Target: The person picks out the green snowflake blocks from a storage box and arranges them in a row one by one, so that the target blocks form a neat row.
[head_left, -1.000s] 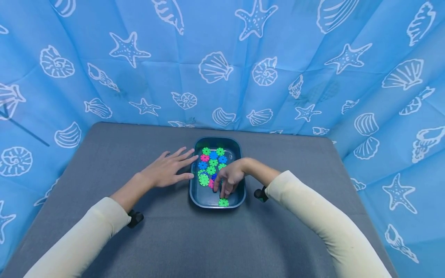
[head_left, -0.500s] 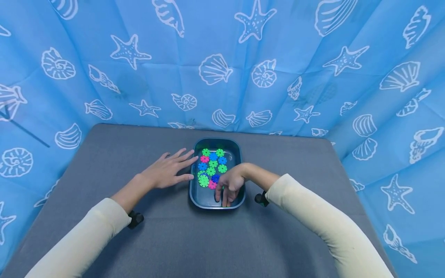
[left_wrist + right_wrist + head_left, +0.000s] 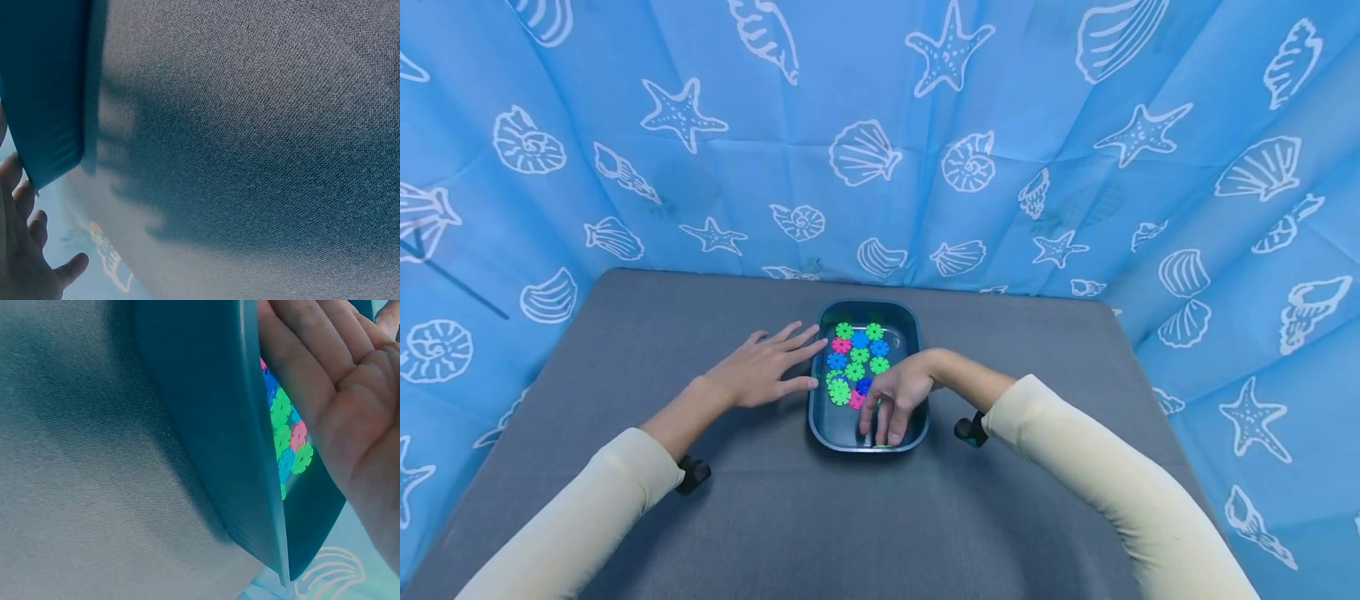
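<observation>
In the head view a dark blue tray point(image 3: 842, 432) holds several notched plastic interlocking discs in green, blue and pink. My right hand point(image 3: 904, 390) reaches over the tray's right rim, fingers bent downward. Its thumb and fingertips pinch a green interlocking disc point(image 3: 883, 447) at the near end; only a thin green edge shows. My left hand point(image 3: 763, 367) is spread flat beside the tray, fingertips right at its left rim. In the left wrist view, the fingers point(image 3: 24, 199) lie along the tray's edge. The right wrist view shows the palm point(image 3: 356, 419); the fingertips are hidden inside the tray.
Green discs point(image 3: 854, 369), blue discs point(image 3: 837, 361) and pink discs point(image 3: 841, 345) lie loosely grouped in the tray's far and left parts. Grey cloth covers the table point(image 3: 820, 525). A blue curtain point(image 3: 775, 125) with shell prints hangs behind and at both sides.
My right hand has lowered its fingers onto the near green disc, covering most of it, and the thumb has come in beside them. The left hand stays in place.
</observation>
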Action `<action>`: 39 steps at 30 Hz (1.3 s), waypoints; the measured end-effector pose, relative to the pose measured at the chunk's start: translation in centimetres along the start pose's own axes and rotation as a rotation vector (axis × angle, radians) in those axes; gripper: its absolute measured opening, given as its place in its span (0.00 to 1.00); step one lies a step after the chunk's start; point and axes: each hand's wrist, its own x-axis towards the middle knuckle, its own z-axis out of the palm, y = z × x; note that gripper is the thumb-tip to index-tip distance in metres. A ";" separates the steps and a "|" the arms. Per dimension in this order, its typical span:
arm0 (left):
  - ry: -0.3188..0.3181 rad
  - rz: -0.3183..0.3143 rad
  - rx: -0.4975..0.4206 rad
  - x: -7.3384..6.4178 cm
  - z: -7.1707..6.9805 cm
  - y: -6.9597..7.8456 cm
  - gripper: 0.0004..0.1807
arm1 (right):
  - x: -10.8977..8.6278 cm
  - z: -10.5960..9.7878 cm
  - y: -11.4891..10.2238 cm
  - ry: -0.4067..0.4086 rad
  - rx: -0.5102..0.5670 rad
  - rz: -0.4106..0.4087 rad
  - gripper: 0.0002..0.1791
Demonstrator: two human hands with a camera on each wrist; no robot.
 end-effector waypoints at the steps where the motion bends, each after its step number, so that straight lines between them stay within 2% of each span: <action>1: 0.000 -0.002 -0.001 0.0 0.0 0.0 0.39 | -0.1 0.1 0.0 0.010 -0.006 -0.010 0.28; 5: -0.001 -0.004 0.003 0.0 0.0 0.0 0.39 | -0.2 0.5 0.1 0.055 0.009 -0.040 0.29; 11: -0.003 -0.006 0.009 0.1 0.1 -0.1 0.39 | -0.2 1.1 0.1 0.115 0.021 -0.059 0.25; 20: -0.007 -0.009 0.018 0.2 0.1 -0.1 0.39 | -0.5 1.4 -0.2 0.147 -0.003 -0.071 0.22; 30: -0.003 -0.014 0.019 0.1 0.2 0.0 0.40 | -0.9 1.2 0.2 0.192 -0.001 -0.057 0.20; 39: 0.000 -0.011 0.023 0.2 0.2 0.0 0.40 | -2.0 1.0 0.8 0.288 -0.033 -0.072 0.17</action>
